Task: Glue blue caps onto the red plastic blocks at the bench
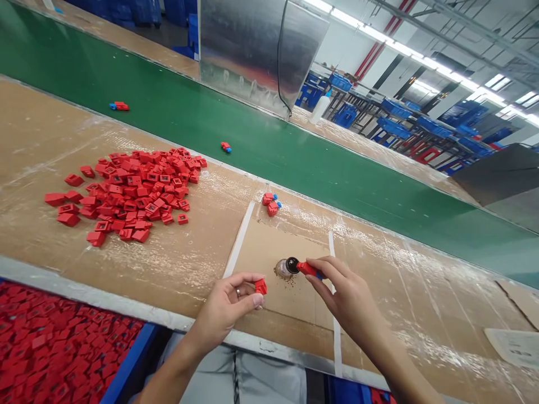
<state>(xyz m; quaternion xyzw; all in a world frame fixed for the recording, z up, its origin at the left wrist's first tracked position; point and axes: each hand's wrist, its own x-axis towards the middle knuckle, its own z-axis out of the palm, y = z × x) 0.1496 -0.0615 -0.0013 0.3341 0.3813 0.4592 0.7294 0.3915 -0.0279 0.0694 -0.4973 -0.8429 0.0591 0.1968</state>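
My left hand (236, 300) pinches a small red plastic block (261, 287) between thumb and fingers above the cardboard-covered bench. In my right hand (343, 283) is a red piece with a bit of blue (309, 269), its far end touching or very near the rim of a small round pot with a black mouth (291, 265). The pot stands on a cardboard sheet (261, 249), with brown specks around it. Beyond it, two red-and-blue pieces (272, 204) lie close together by the conveyor edge.
A heap of red blocks (138, 193) covers the bench at left. Below it stands a blue bin of red parts (59, 348). A green conveyor (181, 120) runs across behind, carrying two red-and-blue pieces (119, 105). A white bottle (320, 108) stands beyond, near a metal housing (252, 56).
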